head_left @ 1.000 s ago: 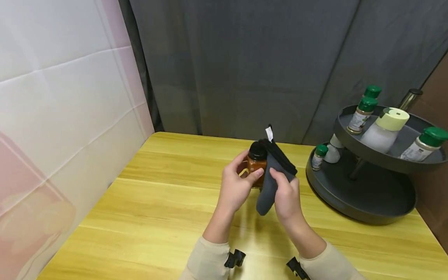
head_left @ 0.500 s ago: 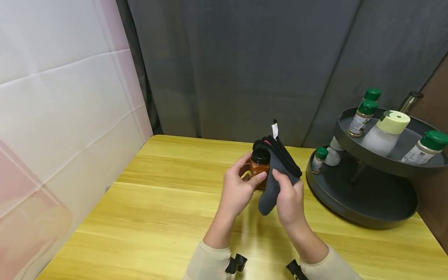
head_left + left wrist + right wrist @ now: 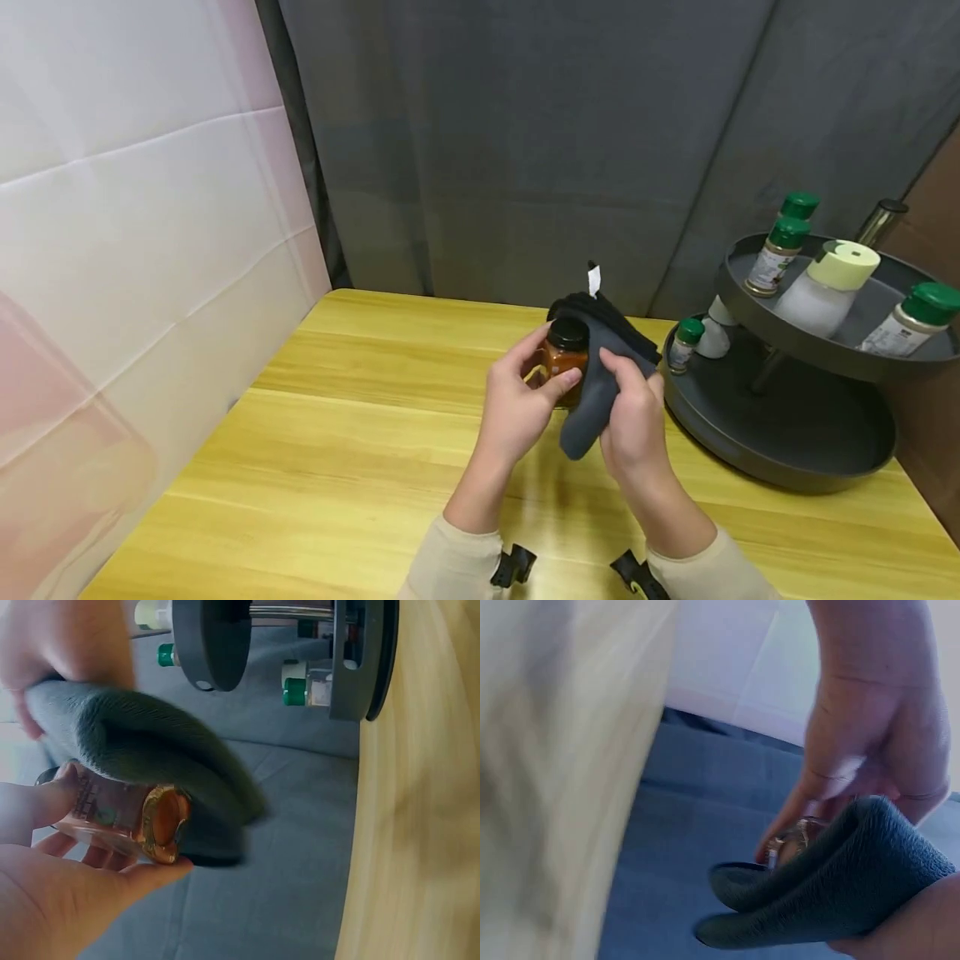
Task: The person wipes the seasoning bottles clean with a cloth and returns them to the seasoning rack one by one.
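My left hand (image 3: 517,407) grips a small glass jar (image 3: 564,363) with a black lid and orange-brown contents. The thumb lies across its near side, and the jar is held above the table. A folded dark grey cloth (image 3: 588,417) with a white tag is pinched in my right hand (image 3: 637,421), thumb on top. The cloth lies against the jar's right side and reaches behind the lid. In the left wrist view the jar's base (image 3: 163,825) faces the camera, and the cloth (image 3: 150,735) covers part of its side. The right wrist view shows the jar mostly hidden.
A dark two-tier round rack (image 3: 780,458) stands at the right. Its upper tier carries green-capped spice bottles (image 3: 768,265) and a bottle with a pale yellow cap (image 3: 843,265). Smaller containers sit on the lower tier. A grey curtain hangs behind the wooden table (image 3: 360,442).
Both hands, with the jar and cloth, have shifted slightly to the right. The cloth's upper edge has moved from beside the lid to behind it. Both holds are unchanged.
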Demonstrator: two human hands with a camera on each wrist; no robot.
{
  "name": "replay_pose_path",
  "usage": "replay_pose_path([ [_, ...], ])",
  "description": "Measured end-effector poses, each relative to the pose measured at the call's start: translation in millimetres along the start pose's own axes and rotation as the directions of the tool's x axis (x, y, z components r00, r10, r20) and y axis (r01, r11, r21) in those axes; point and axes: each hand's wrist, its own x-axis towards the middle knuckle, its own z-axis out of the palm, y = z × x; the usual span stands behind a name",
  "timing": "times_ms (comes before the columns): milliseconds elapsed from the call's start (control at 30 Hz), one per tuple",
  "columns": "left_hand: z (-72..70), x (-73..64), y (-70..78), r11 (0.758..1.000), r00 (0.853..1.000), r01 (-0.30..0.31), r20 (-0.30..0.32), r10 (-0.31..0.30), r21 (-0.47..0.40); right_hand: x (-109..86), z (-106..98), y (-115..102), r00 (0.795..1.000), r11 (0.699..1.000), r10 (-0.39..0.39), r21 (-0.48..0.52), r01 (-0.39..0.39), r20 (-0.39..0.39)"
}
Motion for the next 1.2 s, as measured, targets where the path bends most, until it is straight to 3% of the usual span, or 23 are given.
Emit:
replay_pose_path([
  [100, 0.2, 0.2, 2.6, 1.000, 1.000, 0.017, -0.007, -0.017, -0.014, -1.8, 0.7, -1.4, 0.998, 0.998, -0.062, -0.025, 0.062, -0.003],
  [167, -1.1, 1.7, 5.2, 1.000, 1.000, 0.025, -0.013, -0.026, -0.019, -0.6, -1.4, 3.4, 0.998, 0.997, -0.062, -0.042, 0.063, 0.014],
  [433, -0.1, 3.3, 6.6, 1.000, 1.000, 0.024, 0.005, -0.024, -0.010, 1.6, -17.3, 18.3, 0.994, 0.996, 0.075, -0.061, -0.070, 0.082],
  [600, 3.9, -3.6, -0.4, 0.997, 0.994, 0.082, 0.067, -0.082, 0.002, -4.7, -17.7, 5.3, 0.997, 0.997, -0.068, -0.016, 0.069, 0.043],
  [700, 4.8, -5.7, -1.7, 0.996, 0.995, 0.083, 0.055, -0.082, -0.023, -8.7, -15.0, 1.8, 0.991, 0.991, -0.126, -0.048, 0.128, 0.042],
  [867, -1.1, -2.1, 1.2, 0.994, 0.998, 0.047, -0.031, -0.051, -0.102, -12.2, -11.9, 11.7, 0.998, 0.974, 0.001, -0.227, 0.014, 0.063],
  [933, -3.9, -0.7, 2.1, 0.988, 0.997, 0.050, -0.054, -0.058, -0.148, -12.7, -12.5, 15.7, 0.996, 0.967, 0.051, -0.254, -0.031, 0.072],
  [1033, -7.0, 1.0, 2.4, 0.959, 0.996, 0.062, -0.049, -0.079, -0.277, -11.0, -14.1, 16.6, 0.994, 0.976, 0.063, -0.214, -0.043, 0.087],
  [1133, -8.5, 2.4, 1.1, 0.895, 0.994, 0.087, -0.021, -0.107, -0.438, -8.6, -16.2, 11.8, 0.998, 0.988, 0.048, -0.151, -0.041, 0.048],
  [1200, -8.9, 2.7, -0.3, 0.864, 0.993, 0.105, -0.002, -0.122, -0.493, -7.9, -17.7, 7.3, 0.999, 0.991, 0.049, -0.121, -0.047, 0.007],
])
